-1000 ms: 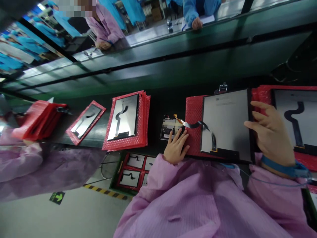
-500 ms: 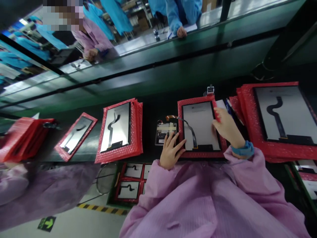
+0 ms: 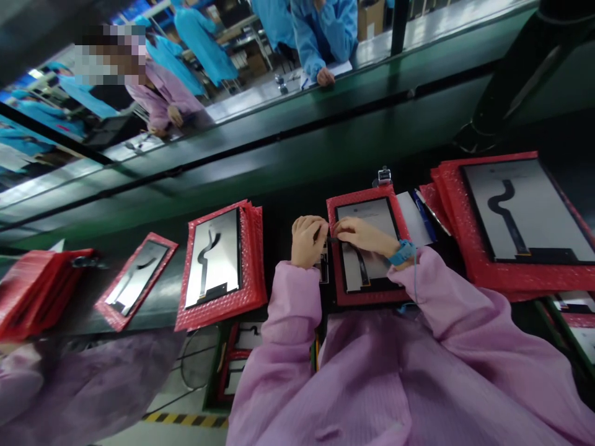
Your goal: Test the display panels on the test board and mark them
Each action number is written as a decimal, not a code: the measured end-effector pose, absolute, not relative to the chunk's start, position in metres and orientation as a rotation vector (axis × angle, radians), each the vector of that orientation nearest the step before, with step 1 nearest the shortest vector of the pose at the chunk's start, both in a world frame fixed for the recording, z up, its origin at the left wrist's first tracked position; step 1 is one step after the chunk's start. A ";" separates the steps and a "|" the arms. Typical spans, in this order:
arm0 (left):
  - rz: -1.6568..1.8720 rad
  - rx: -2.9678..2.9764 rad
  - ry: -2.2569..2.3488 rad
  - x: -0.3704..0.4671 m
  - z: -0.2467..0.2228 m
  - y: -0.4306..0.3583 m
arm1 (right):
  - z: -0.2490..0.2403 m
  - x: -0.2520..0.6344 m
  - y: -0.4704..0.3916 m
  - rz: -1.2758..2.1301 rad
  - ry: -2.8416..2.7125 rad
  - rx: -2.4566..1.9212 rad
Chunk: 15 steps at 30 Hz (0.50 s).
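A display panel (image 3: 383,272) with a black border lies on a red bubble-wrap sheet (image 3: 372,298) in front of me. Its dark ribbon cable (image 3: 362,267) runs from the lower part of the panel up to the left. My right hand (image 3: 365,235) reaches over the panel and pinches the cable near its far end. Close beside it, my left hand (image 3: 307,238) is closed over a small circuit board (image 3: 324,267), which it mostly covers. Whatever the left fingertips grip is hidden.
Stacked panels on red wrap stand at left (image 3: 218,257) and right (image 3: 534,210). A metal clip (image 3: 383,176), white paper (image 3: 411,217) and a blue pen (image 3: 425,217) lie near the panel. Another person's sleeve (image 3: 28,378) is at lower left.
My right hand has moved left from the panel's right edge to the cable. My left hand has risen and closed over the board. The view has shifted slightly.
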<state>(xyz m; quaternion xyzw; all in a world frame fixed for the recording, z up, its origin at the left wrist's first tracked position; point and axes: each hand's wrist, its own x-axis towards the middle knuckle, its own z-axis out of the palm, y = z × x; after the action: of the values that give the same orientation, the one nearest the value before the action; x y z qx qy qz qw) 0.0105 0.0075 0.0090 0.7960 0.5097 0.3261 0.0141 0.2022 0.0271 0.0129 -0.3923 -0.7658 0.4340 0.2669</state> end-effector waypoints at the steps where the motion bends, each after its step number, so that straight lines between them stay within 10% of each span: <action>1: 0.993 2.483 1.586 0.011 0.005 0.007 | 0.011 0.203 0.024 1.180 -2.058 -1.053; 15: 0.833 2.572 1.477 0.009 0.008 -0.004 | 0.011 0.196 0.012 1.112 -2.016 -1.049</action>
<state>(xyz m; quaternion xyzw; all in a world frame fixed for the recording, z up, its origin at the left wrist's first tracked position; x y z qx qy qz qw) 0.0092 -0.0038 0.0075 0.8345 0.4792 0.2702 0.0307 0.1963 0.0119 0.0113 -0.3955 -0.7598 0.4191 0.3012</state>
